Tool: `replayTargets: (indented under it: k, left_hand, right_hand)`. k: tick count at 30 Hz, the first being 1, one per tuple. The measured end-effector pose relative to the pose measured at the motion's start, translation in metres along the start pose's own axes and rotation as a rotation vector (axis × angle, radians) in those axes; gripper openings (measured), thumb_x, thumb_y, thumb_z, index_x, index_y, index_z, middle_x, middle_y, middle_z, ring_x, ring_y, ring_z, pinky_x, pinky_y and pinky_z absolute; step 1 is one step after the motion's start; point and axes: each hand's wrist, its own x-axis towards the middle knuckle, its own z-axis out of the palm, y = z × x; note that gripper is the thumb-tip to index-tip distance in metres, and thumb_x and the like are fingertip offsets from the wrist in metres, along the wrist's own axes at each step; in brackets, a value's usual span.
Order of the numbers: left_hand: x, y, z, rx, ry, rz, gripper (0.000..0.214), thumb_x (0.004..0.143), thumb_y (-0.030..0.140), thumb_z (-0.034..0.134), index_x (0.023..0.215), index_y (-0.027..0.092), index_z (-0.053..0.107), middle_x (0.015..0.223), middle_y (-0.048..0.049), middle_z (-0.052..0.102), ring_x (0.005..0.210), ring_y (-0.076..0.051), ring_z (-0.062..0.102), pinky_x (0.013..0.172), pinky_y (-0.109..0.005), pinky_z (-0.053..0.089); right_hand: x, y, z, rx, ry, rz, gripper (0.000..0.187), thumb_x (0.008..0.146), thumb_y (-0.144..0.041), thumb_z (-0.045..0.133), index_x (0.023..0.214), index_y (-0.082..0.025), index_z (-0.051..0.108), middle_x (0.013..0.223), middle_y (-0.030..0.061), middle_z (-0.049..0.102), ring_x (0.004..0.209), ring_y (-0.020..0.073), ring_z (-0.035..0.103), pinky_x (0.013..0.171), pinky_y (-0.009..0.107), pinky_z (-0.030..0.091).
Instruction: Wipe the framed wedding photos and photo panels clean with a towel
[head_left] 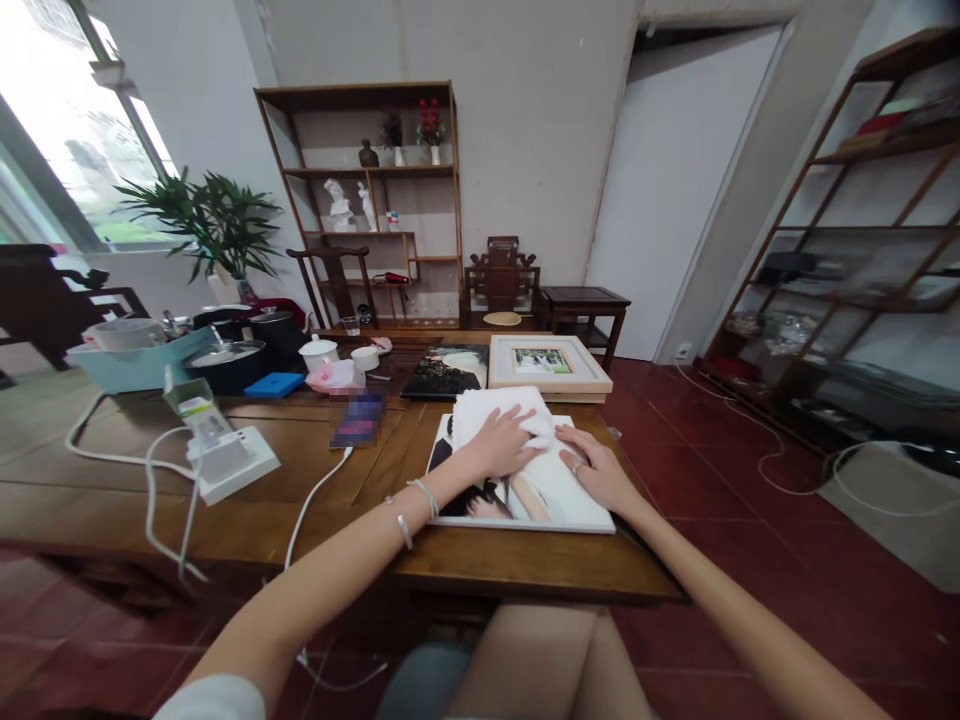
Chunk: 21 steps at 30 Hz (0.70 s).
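A flat picture panel (pixel 559 505) with a photo print lies near the table's front edge. Over its upper left part is spread a white cloth (pixel 478 408). My left hand (pixel 511 442) rests on this cloth, palm down, fingers stretched out. On the panel's right side lies my right hand (pixel 598 472), flat with its fingers extended, beside the cloth. My left forearm crosses the panel's left part and hides some of the print. Just behind the panel are a light wooden picture frame (pixel 589 382) and a dark picture panel (pixel 450 368).
On the wooden table (pixel 315 535) to the left are a phone (pixel 358 420) on a white cable, a power strip (pixel 232 465), a blue box (pixel 275 385), a tissue pack (pixel 335 376), pots and a light-blue bin (pixel 124 370). Shelves, chairs and a plant stand beyond.
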Motion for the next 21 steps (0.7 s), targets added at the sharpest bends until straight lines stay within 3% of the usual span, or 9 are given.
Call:
replayTargets:
  k: [3,6,15,18,21]
  left_hand:
    - [0.003,-0.003,0.002,0.014,0.006,-0.005,0.038,0.092,0.039,0.033,0.111,0.02,0.059,0.14,-0.0077,0.036,0.13,-0.026,0.029,0.102,-0.047,0.026]
    - [-0.01,0.011,-0.006,0.033,-0.044,0.015,0.035,0.092,0.035,0.035,0.111,0.02,0.06,0.14,-0.0091,0.036,0.129,-0.028,0.029,0.101,-0.048,0.028]
    - [-0.102,0.085,-0.033,0.032,-0.095,0.234,0.03,0.087,0.032,0.044,0.094,0.016,0.067,0.143,-0.009,0.03,0.13,-0.035,0.024,0.101,-0.054,0.027]
    - [-0.105,0.087,-0.033,-0.015,-0.094,0.251,0.03,0.087,0.033,0.043,0.096,0.017,0.066,0.144,-0.0069,0.029,0.131,-0.034,0.024,0.102,-0.053,0.026]
    - [-0.089,0.069,-0.026,-0.061,-0.059,0.219,0.031,0.089,0.033,0.04,0.101,0.019,0.065,0.144,-0.006,0.029,0.132,-0.03,0.024,0.104,-0.051,0.024]
  right_hand:
    - [0.0,0.001,0.0,-0.01,-0.002,-0.004,0.031,0.077,-0.023,0.05,0.106,-0.021,0.062,0.121,0.0086,0.058,0.117,0.0222,0.05,0.103,0.044,0.035]
    - [-0.001,0.001,0.0,-0.022,0.002,-0.006,0.032,0.077,-0.022,0.05,0.107,-0.02,0.061,0.122,0.0095,0.058,0.116,0.022,0.051,0.102,0.044,0.036]
    - [-0.001,0.004,0.001,0.05,0.016,-0.025,0.032,0.074,-0.019,0.05,0.103,-0.021,0.064,0.121,0.0089,0.058,0.116,0.0231,0.05,0.102,0.044,0.035]
    - [-0.001,0.005,0.0,0.069,0.01,-0.02,0.033,0.073,-0.019,0.05,0.103,-0.021,0.064,0.122,0.0097,0.058,0.116,0.0237,0.051,0.101,0.044,0.036]
    - [-0.001,0.005,0.0,0.047,-0.001,-0.025,0.038,0.07,-0.013,0.048,0.104,-0.02,0.063,0.121,0.0097,0.058,0.117,0.0238,0.05,0.102,0.044,0.034]
